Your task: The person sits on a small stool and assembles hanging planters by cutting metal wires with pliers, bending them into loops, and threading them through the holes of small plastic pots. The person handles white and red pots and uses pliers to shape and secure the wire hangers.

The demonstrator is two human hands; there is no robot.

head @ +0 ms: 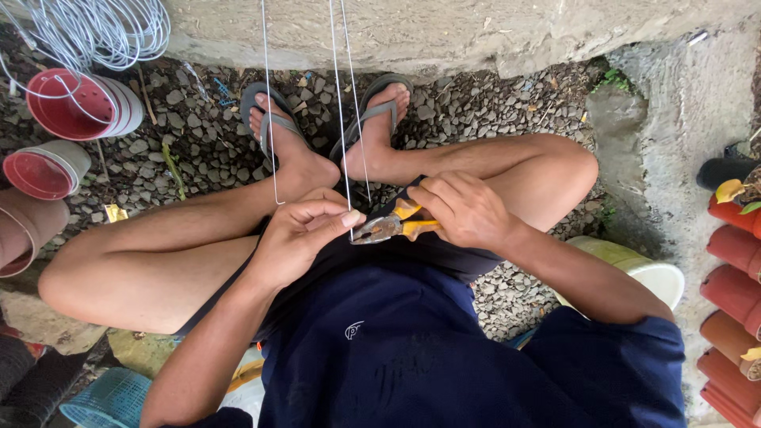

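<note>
Upper left of frame: coil of thin wire (pixel 103 28) above red plastic pots (pixel 75 107) lying on the gravel (pixel 198 135). Lower left corner: blue mesh basket (pixel 103 400). Centre left: left hand (pixel 297 238), grip together, thumb and forefinger pinched on a straight wire strand (pixel 341 119) that runs up out of the top edge. Centre: pliers (pixel 388 226) with yellow handles, nose touching the strand's lower end just beside the left fingertips. Centre right: right hand (pixel 468 210), grip clamped round the plier handles. Feet in grey sandals (pixel 269 119) rest on the gravel above. Right edge: stacked terracotta-red pots (pixel 733 277); pale bucket (pixel 642 273) beside the knee.
</note>
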